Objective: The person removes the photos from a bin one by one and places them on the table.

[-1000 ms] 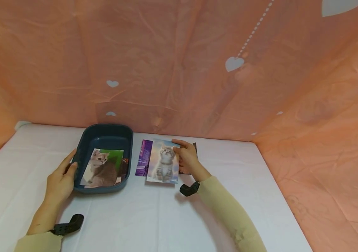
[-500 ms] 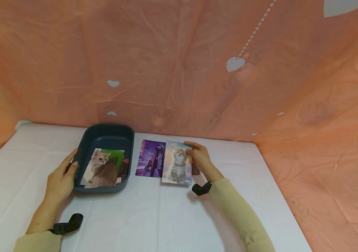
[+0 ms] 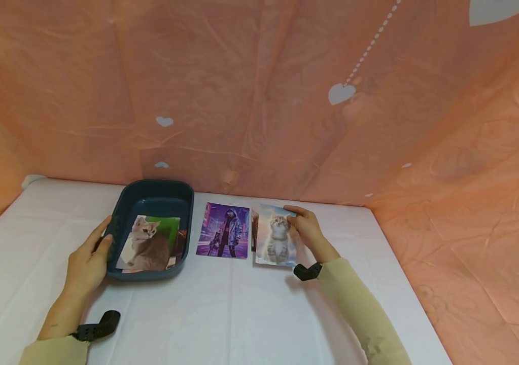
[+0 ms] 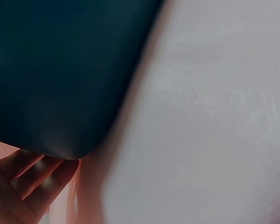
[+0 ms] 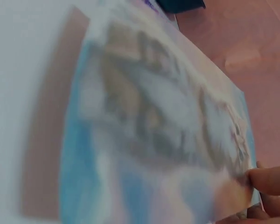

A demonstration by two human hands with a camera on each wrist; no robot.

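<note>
My left hand [image 3: 88, 258] grips the left side of a dark blue plastic tray [image 3: 161, 190], thumb near the rim. In the left wrist view, its fingers [image 4: 51, 184] touch the tray's outer wall [image 4: 60, 79]. Inside the tray lies a grey cat photo card [image 3: 149, 248] with a green background, partly covering another dark picture. My right hand [image 3: 309, 230] pinches the right edge of a fluffy kitten card [image 3: 277, 238], thumb on its face. The kitten card is raised off the table, casting a shadow in the right wrist view. Behind it, a brown card [image 3: 254, 230] is mostly hidden.
A purple card with a hooded figure [image 3: 223, 230] lies flat between the tray and the kitten card. White cloth [image 3: 204, 314] covers the table. Orange fabric [image 3: 250, 101] with pale hearts hangs along the back and sides.
My right hand has carried the kitten card rightward, uncovering the purple card and then the brown card's left edge. My left hand and the tray stay in place.
</note>
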